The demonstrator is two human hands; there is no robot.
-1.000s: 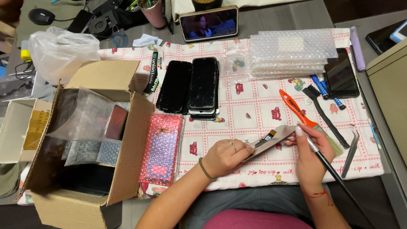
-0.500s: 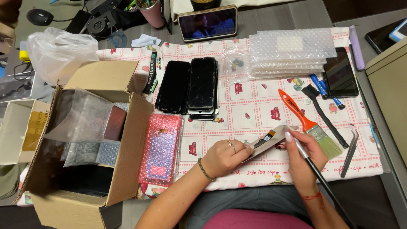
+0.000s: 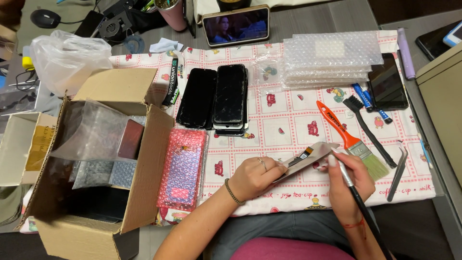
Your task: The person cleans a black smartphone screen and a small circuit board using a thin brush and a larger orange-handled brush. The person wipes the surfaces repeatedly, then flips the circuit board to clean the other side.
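My left hand (image 3: 255, 175) pinches the near end of a thin grey phone screen panel (image 3: 308, 158) with a small gold flex connector, holding it tilted just above the cloth. My right hand (image 3: 349, 185) is closed around a slim black-handled brush (image 3: 363, 212), its metal ferrule between my fingertips and the tip touching the far end of the panel. So the panel bridges the two hands, gripped on the left and worked on the right.

I judge this to be the cleaning step: brushing dust off the panel's edge. The next move calls for light, short strokes along it while my left hand keeps it steady and the connector unbent.

Just beyond my right hand lies an orange-handled flat paintbrush (image 3: 351, 140), then a black stiff-bristled brush (image 3: 368, 127) and metal tweezers (image 3: 398, 172). Farther up the white watermelon-print tablecloth (image 3: 288, 120) sit black phone screens (image 3: 216, 98) and a stack of bubble-wrap sleeves (image 3: 332, 58). To my left lie a pink bubble-wrapped pack (image 3: 183, 168) and an open cardboard box (image 3: 96, 163).
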